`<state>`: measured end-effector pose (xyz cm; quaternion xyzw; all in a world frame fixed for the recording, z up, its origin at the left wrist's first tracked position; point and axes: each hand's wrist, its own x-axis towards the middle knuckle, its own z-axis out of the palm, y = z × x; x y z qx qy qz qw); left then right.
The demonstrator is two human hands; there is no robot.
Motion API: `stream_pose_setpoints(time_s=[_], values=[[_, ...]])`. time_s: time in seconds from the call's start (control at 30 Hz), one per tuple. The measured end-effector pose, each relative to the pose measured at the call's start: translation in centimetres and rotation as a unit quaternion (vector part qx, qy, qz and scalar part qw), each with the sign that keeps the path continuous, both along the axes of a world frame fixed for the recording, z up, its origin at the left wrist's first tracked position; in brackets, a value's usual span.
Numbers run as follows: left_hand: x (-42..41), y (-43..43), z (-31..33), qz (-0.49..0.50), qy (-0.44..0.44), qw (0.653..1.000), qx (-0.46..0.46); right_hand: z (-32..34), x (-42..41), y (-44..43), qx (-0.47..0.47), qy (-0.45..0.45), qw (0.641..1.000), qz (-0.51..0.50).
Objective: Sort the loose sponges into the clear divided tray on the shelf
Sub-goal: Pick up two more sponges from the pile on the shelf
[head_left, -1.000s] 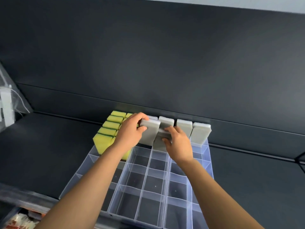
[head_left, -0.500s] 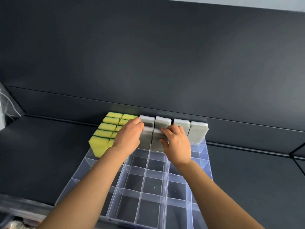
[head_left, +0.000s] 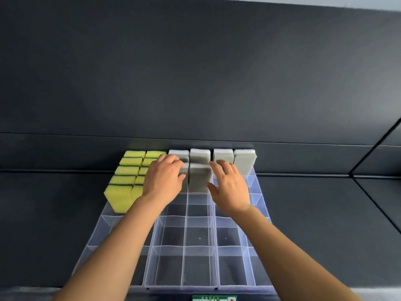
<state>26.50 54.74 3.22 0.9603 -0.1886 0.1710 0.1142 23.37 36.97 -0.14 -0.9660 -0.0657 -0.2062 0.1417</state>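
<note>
A clear divided tray (head_left: 152, 246) lies on the dark shelf (head_left: 54, 213). Yellow-and-green sponges (head_left: 119, 197) stand on edge in its two left columns. Grey sponges (head_left: 244, 161) fill the back row to the right of them. In the second row, my left hand (head_left: 165, 177) curls over a grey sponge (head_left: 185, 185) and hides most of it. Beside that one stands another grey sponge (head_left: 199, 179) in its compartment. My right hand (head_left: 230, 187) hovers just right of it with fingers spread, the thumb close to the sponge's lower edge.
The tray's front rows of compartments hold nothing. A dark back wall (head_left: 195, 83) rises right behind the tray. A green and red label (head_left: 214, 298) shows at the bottom edge. The shelf runs on to both sides of the tray.
Both grey sponges have gone down into second-row compartments. My right hand has let go of its sponge and drawn back to the right, fingers apart. My left hand stays on its sponge.
</note>
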Motion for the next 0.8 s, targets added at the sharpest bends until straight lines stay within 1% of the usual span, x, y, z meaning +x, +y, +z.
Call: stream_pose_setpoints(time_s=[0.23, 0.43, 0.57, 0.8], values=[[-2.3, -6.2, -0.3, -0.113, -0.039, 0.992, 0.046, 0.5, -4.5, -5.2, -0.041, 0.026, 0.995, -0.089], [-4.4, -13.7, -1.3, -0.207, -0.050, 0.975, 0.068, 0.7, -10.1, -12.3, -0.039, 0.071, 0.982, -0.171], [-7.0, -19.7, -1.5, -0.252, -0.044, 0.964, 0.076, 0.8, -14.9, -17.7, -0.037, 0.098, 0.971, -0.214], [-13.4, -30.4, -1.6, -0.291, -0.038, 0.954, 0.067, 1.1, -23.7, -27.8, -0.046, 0.137, 0.948, -0.282]])
